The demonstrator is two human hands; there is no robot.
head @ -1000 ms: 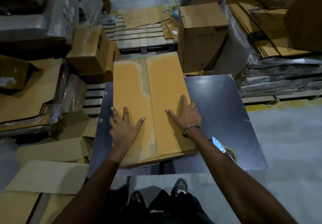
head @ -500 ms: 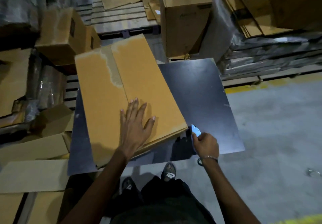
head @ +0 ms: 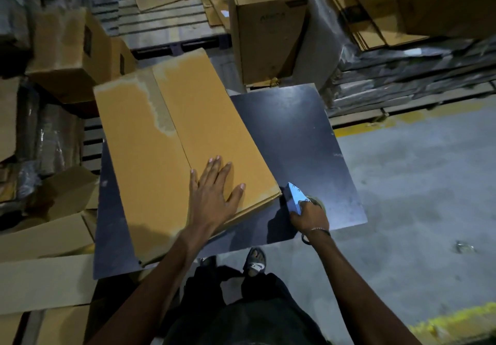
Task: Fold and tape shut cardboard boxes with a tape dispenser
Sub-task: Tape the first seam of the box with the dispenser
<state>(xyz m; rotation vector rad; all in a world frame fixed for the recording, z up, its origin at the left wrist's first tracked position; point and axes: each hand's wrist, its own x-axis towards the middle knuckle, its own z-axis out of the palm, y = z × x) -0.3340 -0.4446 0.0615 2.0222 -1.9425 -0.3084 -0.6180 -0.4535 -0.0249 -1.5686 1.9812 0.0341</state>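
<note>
A flattened cardboard box [head: 177,146] lies on the dark table [head: 303,135] under your left hand [head: 214,191], fingers spread flat near its right corner. Just right of that corner, your right hand [head: 308,214] grips a blue tape dispenser [head: 294,197]. Stacked cartons [head: 268,27] stand beyond.

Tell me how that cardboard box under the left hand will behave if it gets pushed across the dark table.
The cardboard box probably slides easily: it lies on the smooth dark table. It looks light for its size, held by only the flat left hand. Its far end overhangs the table edge, so a hard shove might tip it off.
</note>
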